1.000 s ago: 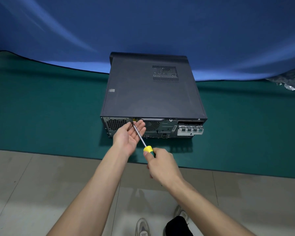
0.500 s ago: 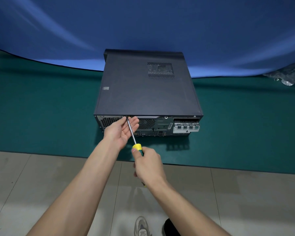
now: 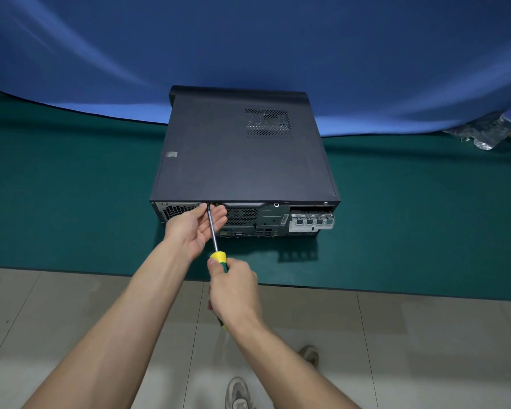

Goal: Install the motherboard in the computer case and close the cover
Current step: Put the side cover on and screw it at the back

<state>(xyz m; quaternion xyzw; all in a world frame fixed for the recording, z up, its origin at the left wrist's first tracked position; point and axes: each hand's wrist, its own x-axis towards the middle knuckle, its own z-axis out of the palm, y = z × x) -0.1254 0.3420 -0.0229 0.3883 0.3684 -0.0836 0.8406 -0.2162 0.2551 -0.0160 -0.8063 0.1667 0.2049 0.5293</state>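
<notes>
Lying flat at the near edge of the green-matted counter (image 3: 71,202), the black metal computer case (image 3: 242,160) is already covered. The yellow-and-green-handled screwdriver (image 3: 216,255) is gripped by the right hand (image 3: 233,287), its shaft steadied against the left hand (image 3: 192,228), whose fingers are relaxed, so the tip meets the rear screw.

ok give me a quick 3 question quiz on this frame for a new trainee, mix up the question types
1. True or false: the cover already lies on top of the computer case.
2. Which hand grips the handle of the screwdriver? A) left hand B) right hand C) neither
3. Fill in: the screwdriver's tip meets the case's rear panel just under the cover's ____ edge.

Key
1. True: the case's top is shut.
2. B: the right hand curls round the handle, while the left hand lies open beside the shaft near the tip.
3. Near (rear-facing) edge, left of the centre handle.
</notes>
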